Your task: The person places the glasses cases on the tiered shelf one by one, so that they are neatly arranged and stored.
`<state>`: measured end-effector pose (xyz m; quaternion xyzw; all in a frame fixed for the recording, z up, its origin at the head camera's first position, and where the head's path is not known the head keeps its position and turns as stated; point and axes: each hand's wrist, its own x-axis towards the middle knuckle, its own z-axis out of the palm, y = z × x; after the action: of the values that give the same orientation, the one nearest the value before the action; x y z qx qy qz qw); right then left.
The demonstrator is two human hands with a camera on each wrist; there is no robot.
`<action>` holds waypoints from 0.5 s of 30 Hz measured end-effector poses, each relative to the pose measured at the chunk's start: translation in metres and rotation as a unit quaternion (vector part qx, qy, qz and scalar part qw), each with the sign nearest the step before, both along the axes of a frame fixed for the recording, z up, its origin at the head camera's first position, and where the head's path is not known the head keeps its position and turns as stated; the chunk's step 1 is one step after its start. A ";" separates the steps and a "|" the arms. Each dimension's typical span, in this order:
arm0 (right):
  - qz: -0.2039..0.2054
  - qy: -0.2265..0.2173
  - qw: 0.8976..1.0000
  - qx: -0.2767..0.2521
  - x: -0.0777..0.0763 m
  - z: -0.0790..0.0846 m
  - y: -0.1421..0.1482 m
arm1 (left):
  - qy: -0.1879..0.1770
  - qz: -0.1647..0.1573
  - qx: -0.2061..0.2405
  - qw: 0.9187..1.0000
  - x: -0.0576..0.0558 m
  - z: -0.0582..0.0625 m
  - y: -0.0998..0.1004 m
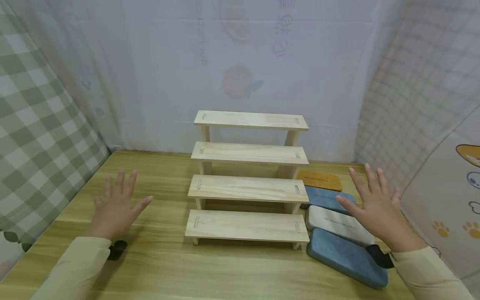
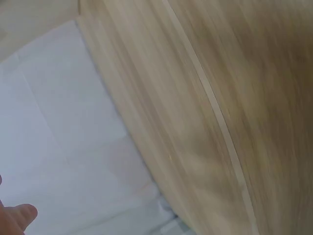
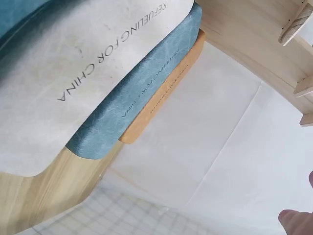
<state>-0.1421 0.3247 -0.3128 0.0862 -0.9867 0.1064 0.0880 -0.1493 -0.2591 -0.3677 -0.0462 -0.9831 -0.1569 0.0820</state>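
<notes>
My left hand (image 1: 116, 208) hovers over the left part of the table, fingers spread, holding nothing. On the right, my right hand (image 1: 378, 208) is spread above a row of glasses cases and holds nothing. From front to back these are a blue case (image 1: 345, 256), a white case (image 1: 339, 225) lettered "REFUELING FOR CHINA", another blue case (image 3: 142, 83) and an orange case (image 1: 320, 180). Between the hands stands a stepped wooden rack (image 1: 247, 225) with bare shelves. Only a fingertip (image 2: 22, 215) of the left hand shows in its wrist view.
The wood-grain table (image 1: 157, 266) ends at a white printed cloth (image 1: 157, 83) behind the rack. Green checked cloth (image 1: 41, 125) hangs at the left, and a pale patterned cloth (image 1: 431, 104) closes off the right side. The rack's right legs stand close to the cases.
</notes>
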 end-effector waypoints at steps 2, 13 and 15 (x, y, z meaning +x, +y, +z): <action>0.008 0.003 1.000 -0.009 0.000 -0.002 0.002 | -0.010 -0.006 0.030 0.999 0.002 0.001 0.003; 0.046 0.028 0.993 -0.102 0.007 -0.011 0.010 | -0.080 -0.054 0.241 0.966 0.008 0.000 0.024; 0.053 0.028 0.990 -0.127 0.009 -0.013 0.012 | -0.099 -0.052 0.281 0.953 0.009 -0.002 0.028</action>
<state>-0.1335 0.3363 -0.3257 0.1290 -0.9564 0.2329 0.1200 -0.1401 -0.2311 -0.3693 -0.0568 -0.8986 -0.4348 -0.0148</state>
